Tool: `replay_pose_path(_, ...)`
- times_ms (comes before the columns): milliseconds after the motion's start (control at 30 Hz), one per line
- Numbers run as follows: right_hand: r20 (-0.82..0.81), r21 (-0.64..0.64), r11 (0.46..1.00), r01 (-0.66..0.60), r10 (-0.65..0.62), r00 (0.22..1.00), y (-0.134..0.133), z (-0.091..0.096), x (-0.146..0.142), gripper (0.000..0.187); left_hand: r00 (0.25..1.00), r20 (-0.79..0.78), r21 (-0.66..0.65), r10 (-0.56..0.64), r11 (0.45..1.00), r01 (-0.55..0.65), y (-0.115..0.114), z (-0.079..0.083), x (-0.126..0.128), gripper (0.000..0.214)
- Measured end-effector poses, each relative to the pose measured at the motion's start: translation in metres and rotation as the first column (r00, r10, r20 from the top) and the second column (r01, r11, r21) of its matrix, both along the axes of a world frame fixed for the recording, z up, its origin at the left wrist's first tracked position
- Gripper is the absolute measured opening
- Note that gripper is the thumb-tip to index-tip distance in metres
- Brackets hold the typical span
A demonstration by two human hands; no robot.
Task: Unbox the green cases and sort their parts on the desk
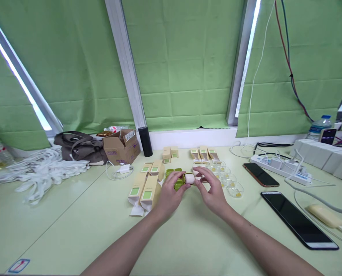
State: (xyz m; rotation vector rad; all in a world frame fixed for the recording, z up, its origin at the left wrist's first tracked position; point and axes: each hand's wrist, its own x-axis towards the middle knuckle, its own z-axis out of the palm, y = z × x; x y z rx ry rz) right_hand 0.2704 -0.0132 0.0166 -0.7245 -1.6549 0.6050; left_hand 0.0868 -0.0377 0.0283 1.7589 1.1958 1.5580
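Observation:
In front of me, my left hand [172,191] is closed around a small olive-green case [184,178]. A pale, rounded piece [189,178] sits at the case's near-right side. My right hand [210,189] curls in from the right, its thumb and fingertips at the pale piece's edge; the exact contact is hard to see. Behind the left hand lie more green pieces [171,171], partly hidden. Several clear plastic cups [235,189] with yellow bits inside are just beyond the right hand. Cream cartons [150,189] with green squares lie beside my left hand.
More small cartons [204,154] stand at the back. To the right are two phones [299,220], a power strip [281,169] with cables, and white boxes [317,155]. A cardboard box [121,147], black cylinder [145,142], bag [81,147] and white straps [47,168] are left.

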Motion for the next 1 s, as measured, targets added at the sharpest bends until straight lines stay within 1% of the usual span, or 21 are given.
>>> replay_pose_path(100, 0.113, 0.194, 0.981, 0.026, -0.048, 0.992, 0.0002, 0.0001, 0.0038, 0.041, 1.0, 0.004, 0.009, -0.009, 1.0, 0.009, 0.0017, -0.0005, -0.0016, 0.031)
replay_pose_path(167, 0.166, 0.249, 0.968, 0.003, -0.046, 0.985, 0.0011, -0.0014, 0.0039, 0.045, 1.0, -0.004, 0.016, -0.022, 1.0, 0.022, 0.0028, -0.001, -0.0023, 0.03)
replay_pose_path(267, 0.202, 0.244, 0.969, -0.046, -0.005, 0.979, 0.0019, -0.0024, 0.0023, 0.046, 0.998, -0.05, 0.025, -0.033, 0.999, 0.034, 0.0034, -0.0016, -0.0024, 0.03)
replay_pose_path(367, 0.219, 0.24, 0.969, -0.062, 0.008, 0.976, 0.0013, -0.0009, 0.0015, 0.044, 0.995, -0.09, 0.018, -0.046, 0.999, 0.048, 0.0026, -0.0017, -0.0017, 0.03)
replay_pose_path(500, 0.252, 0.28, 0.959, -0.044, -0.03, 0.967, 0.0008, -0.0007, 0.0026, 0.04, 0.993, -0.103, 0.035, -0.063, 0.997, 0.067, -0.0003, -0.0012, -0.0001, 0.03)
replay_pose_path(633, 0.314, 0.359, 0.933, -0.023, -0.098, 0.944, 0.0022, -0.005, 0.0031, 0.044, 0.996, -0.062, 0.047, -0.065, 0.997, 0.068, -0.0019, -0.0015, 0.0005, 0.027)
replay_pose_path(700, 0.333, 0.395, 0.919, -0.012, -0.131, 0.934, 0.0028, -0.0069, 0.0028, 0.046, 0.995, -0.082, 0.053, -0.05, 0.997, 0.054, -0.0014, -0.0028, 0.0004, 0.028)
replay_pose_path(867, 0.368, 0.435, 0.9, -0.008, -0.169, 0.914, 0.0024, -0.007, 0.0018, 0.049, 0.967, -0.253, 0.132, 0.04, 0.991, -0.006, -0.0004, -0.0064, 0.0005, 0.032)
replay_pose_path(1000, 0.362, 0.466, 0.885, 0.002, -0.192, 0.912, 0.0017, -0.0063, 0.0015, 0.052, 0.958, -0.278, 0.178, 0.075, 0.984, -0.026, -0.0025, -0.0056, 0.0022, 0.032)
